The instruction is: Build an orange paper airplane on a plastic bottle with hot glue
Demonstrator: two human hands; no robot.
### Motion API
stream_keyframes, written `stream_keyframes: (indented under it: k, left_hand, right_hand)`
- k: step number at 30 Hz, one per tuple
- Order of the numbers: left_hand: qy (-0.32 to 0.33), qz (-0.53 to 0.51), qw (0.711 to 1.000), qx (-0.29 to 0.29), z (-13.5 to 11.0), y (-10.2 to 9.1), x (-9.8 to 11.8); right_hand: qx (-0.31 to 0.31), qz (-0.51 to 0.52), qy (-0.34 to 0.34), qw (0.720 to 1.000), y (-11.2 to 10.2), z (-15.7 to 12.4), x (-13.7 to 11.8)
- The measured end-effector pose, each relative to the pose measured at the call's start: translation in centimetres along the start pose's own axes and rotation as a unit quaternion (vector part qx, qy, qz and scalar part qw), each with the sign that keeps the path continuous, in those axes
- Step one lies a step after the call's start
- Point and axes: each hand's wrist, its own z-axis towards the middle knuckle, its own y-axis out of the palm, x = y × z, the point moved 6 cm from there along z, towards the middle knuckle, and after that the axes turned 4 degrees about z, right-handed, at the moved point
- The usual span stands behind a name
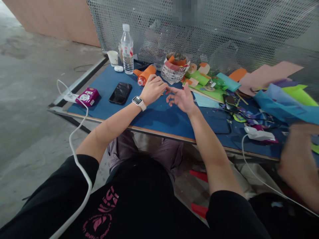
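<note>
Above the blue tabletop [159,116], my left hand [155,89] shows its back, with the fingers bent and pressed together. Its fingertips meet the tip of my right hand's index finger; whatever they pinch, if anything, is hidden. My right hand [183,99] is open, palm partly turned to the left, thumb up and fingers apart, with nothing seen in it. A watch with a pale strap [139,103] is on my left wrist. Just behind my left hand lies an orange paper roll fitted to a clear bottle end [147,74]. A black phone [120,93] lies to its left.
Behind stand a water bottle [127,49], a paper cup [113,58] and a basket of scraps [173,71]. A purple box [87,97] with a white cable sits left. Colored paper [271,78] and a co-worker's blurred arm [299,159] are right. Perforated metal [154,36] backs the table.
</note>
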Motion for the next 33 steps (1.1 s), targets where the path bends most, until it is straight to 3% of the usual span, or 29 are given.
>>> stream_keyframes:
  k: [8, 20, 26, 33]
  left_hand:
    - [-0.006, 0.007, 1.000, 0.009, -0.2, 0.2, 0.2]
    - [-0.028, -0.018, 0.999, -0.036, 0.1, 0.1, 0.2]
    - [-0.031, -0.010, 0.999, -0.008, -0.2, 0.3, -0.3]
    - [-0.077, -0.014, 0.997, 0.016, -0.2, 0.2, -2.2]
  right_hand:
    - [0.005, 0.004, 0.021, 1.000, -0.2, 0.3, 0.6]
    - [-0.010, -0.024, 0.030, 0.999, -0.3, 0.5, 1.2]
    - [0.004, -0.029, 0.021, 0.999, -0.8, 1.0, 1.8]
    - [0.053, -0.033, -0.004, 0.998, -1.9, 1.0, 1.7]
